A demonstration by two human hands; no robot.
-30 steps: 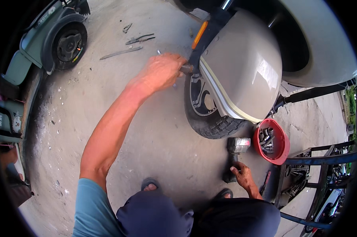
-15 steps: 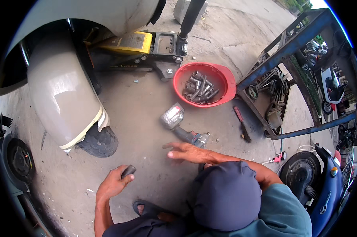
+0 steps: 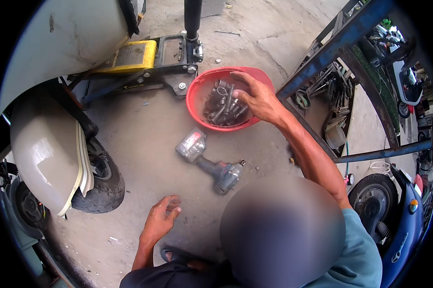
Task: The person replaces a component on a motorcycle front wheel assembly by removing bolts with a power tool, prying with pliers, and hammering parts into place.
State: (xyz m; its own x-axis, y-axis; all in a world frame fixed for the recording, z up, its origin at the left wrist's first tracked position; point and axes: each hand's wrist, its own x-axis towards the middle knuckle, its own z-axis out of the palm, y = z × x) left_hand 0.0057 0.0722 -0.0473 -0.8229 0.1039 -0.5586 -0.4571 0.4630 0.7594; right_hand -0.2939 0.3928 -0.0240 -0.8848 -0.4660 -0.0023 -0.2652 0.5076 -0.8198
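My right hand (image 3: pixel 258 97) reaches into a red bowl (image 3: pixel 197 92) holding several dark metal sockets (image 3: pixel 222 108). Its fingertips are down among the sockets, and they hide whether one is gripped. My left hand (image 3: pixel 160 222) hovers low over the concrete floor with loosely curled fingers and nothing visible in it. A grey cordless impact wrench (image 3: pixel 211 163) lies on the floor between my two hands, just below the bowl.
A beige scooter (image 3: pixel 48 153) stands at the left, its small tyre (image 3: pixel 104 187) close to my left hand. A yellow and black floor jack (image 3: pixel 144 60) sits beyond the bowl. A blue metal tool rack (image 3: pixel 341 91) and a blue scooter (image 3: pixel 403 225) are at the right.
My right hand has moved from the floor near the impact wrench up into the red bowl. The small dark piece seen in my left hand earlier no longer shows.
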